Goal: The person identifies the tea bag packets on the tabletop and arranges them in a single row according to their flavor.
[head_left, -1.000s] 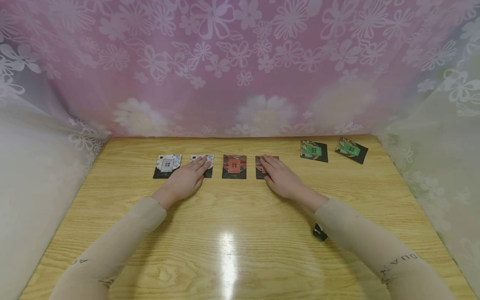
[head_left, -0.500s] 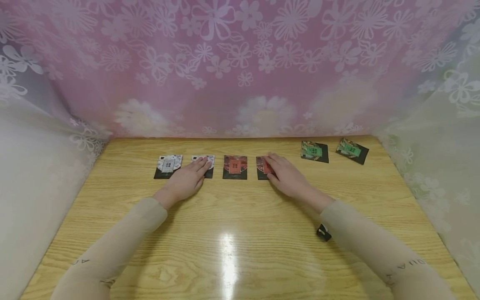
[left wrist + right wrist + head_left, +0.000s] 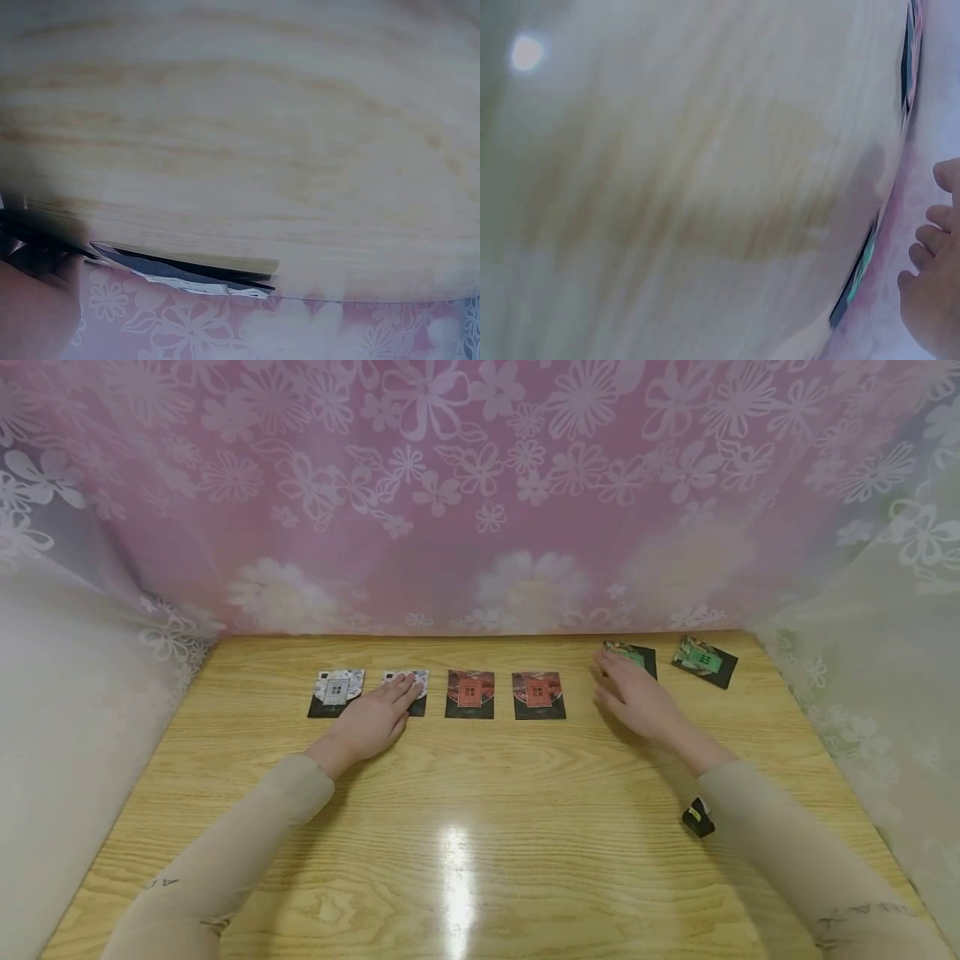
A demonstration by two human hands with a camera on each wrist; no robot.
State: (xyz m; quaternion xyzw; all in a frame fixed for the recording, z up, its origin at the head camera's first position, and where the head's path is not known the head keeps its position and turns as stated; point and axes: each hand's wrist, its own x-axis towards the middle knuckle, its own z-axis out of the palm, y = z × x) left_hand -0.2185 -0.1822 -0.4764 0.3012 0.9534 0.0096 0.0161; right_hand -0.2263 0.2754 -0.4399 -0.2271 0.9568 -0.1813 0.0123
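My left hand [image 3: 369, 724] lies with straight fingers on the second white-and-black sachet [image 3: 418, 702], covering much of it. The first white sachet [image 3: 335, 693] is just beside that hand; its edge shows in the left wrist view as a white and black strip [image 3: 187, 279]. Over at the right, my right hand [image 3: 641, 702] has loosely extended fingers at the nearer green-and-black sachet [image 3: 639, 657], hiding its lower left part. In the right wrist view the right hand [image 3: 934, 270] appears raised off the table, near the green sachet's edge [image 3: 855, 274], and holds nothing.
Two red-and-black sachets [image 3: 470, 694] lie side by side mid-row. Another green sachet [image 3: 703, 661] lies tilted at the far right. The wooden table [image 3: 480, 793] ends at a flowered pink curtain [image 3: 487, 527]. A small black item [image 3: 697, 817] sits by my right wrist.
My right hand has left the second red sachet and moved right to the nearer green sachet. That red sachet is now fully visible. The left hand has stayed in place.
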